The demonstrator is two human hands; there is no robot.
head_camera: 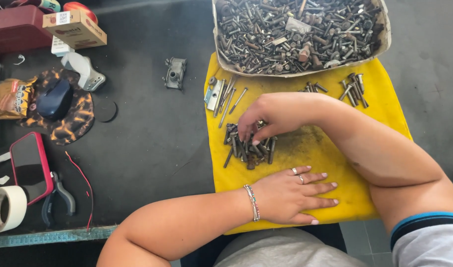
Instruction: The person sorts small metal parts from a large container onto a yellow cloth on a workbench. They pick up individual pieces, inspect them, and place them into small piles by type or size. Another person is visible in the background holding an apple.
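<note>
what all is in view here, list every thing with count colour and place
yellow cloth: one, yellow, right half of the dark table
box of bolts: one, cardboard, full of grey and rusty bolts, top edge of the cloth
bolt pile: one heap, dark, cloth centre-left
long screws: several, grey, cloth top-left
short bolts: small group, grey, cloth top-right
metal bracket: one, grey, table left of the cloth
phone: one, red case, left edge
pliers: one, dark handles, beside the phone
tape roll: one, cream, bottom-left
computer mouse: one, dark blue, on a patterned pad
small carton: one, brown, top-left
left hand: flat on the cloth, rings, bracelet
right hand: fingertips in the bolt pile
</note>
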